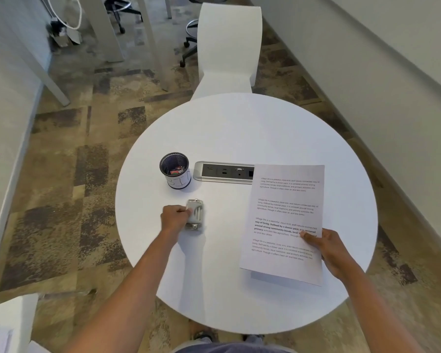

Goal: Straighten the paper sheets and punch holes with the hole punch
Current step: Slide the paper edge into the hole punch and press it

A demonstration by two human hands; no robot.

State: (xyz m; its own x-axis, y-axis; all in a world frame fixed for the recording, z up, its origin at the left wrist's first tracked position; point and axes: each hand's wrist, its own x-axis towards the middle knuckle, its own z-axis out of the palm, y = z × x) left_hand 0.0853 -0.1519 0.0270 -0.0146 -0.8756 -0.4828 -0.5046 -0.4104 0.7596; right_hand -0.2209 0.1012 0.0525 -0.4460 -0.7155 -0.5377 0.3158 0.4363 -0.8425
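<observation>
White printed paper sheets (283,215) are held slightly above the round white table (239,138) on its right half, their near edge lifted off the top. My right hand (326,250) pinches the sheets at their lower right edge, thumb on top. A small grey metal hole punch (195,214) rests on the table left of centre. My left hand (175,217) grips the punch from its left side, fingers wrapped onto it.
A black mesh pen cup (175,171) stands behind the punch. A power and USB socket strip (223,172) is set into the table, partly under the sheets. A white chair (228,49) stands at the far side. More papers (0,337) lie at bottom left.
</observation>
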